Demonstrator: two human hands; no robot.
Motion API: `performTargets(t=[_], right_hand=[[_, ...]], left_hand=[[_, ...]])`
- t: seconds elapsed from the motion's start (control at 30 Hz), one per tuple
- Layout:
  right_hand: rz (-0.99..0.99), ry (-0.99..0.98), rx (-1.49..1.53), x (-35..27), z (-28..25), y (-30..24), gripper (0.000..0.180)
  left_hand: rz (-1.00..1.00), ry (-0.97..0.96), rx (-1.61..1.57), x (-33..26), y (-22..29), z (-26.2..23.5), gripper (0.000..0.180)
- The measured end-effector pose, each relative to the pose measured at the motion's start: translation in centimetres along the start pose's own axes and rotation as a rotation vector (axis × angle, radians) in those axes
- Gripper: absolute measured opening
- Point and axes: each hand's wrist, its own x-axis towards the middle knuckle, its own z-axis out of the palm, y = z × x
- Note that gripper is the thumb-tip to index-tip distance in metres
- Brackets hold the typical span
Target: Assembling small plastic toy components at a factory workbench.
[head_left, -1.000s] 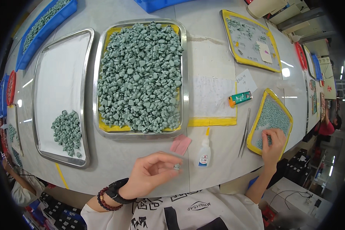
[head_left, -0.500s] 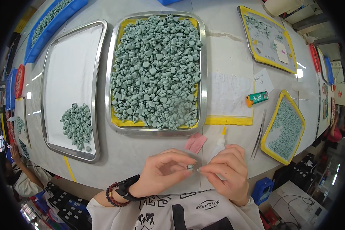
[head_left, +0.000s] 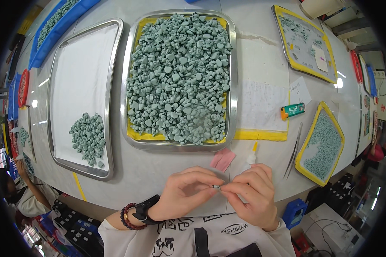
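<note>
Between thumb and fingertips, my left hand (head_left: 185, 193) pinches a small grey-green piece (head_left: 216, 186) with a dark edge. My right hand (head_left: 254, 196) is closed in a pinch too, its fingertips meeting the piece from the right; whatever tiny thing they hold is hidden. Just beyond my right fingers lies a white glue bottle (head_left: 251, 160) with a yellow tip, partly covered by that hand. A pink cloth (head_left: 222, 159) rests ahead of my hands. Farther off, a metal tray (head_left: 233, 85) is heaped with grey-green pieces (head_left: 178, 81).
On the left, a white-lined metal tray (head_left: 75, 64) bears a small pile of pieces (head_left: 88, 139). To the right are tweezers (head_left: 293, 152), a green lighter (head_left: 295, 111), a yellow-edged tray of tiny bits (head_left: 324, 143) and another yellow-edged tray (head_left: 298, 64). A blue bin (head_left: 58, 36) stands far left.
My right fingertips have moved left and now touch the piece in my left hand; a small gap parted them before. The whole view has shifted slightly.
</note>
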Motion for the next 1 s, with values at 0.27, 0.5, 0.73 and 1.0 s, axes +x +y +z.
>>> performTargets(t=[0.27, 0.5, 0.73, 1.0], right_hand=[[0.017, 0.058, -0.044, -0.5, 0.3, -0.4, 0.021], [-0.01, 0.135, 0.118, -0.7, 0.3, -0.2, 0.024], [0.041, 0.179, 0.197, -1.1, 0.9, 0.6, 0.024], [0.005, 0.161, 0.154, -0.7, 0.8, 0.7, 0.025]], left_hand=[[0.015, 0.019, 0.028, 0.1, 0.2, 0.1, 0.024], [0.043, -0.061, -0.05, 0.0, 0.3, -0.3, 0.025], [0.054, -0.07, -0.011, -0.1, 0.4, -0.3, 0.025], [0.108, -0.054, 0.134, 0.0, 0.5, -0.3, 0.025]])
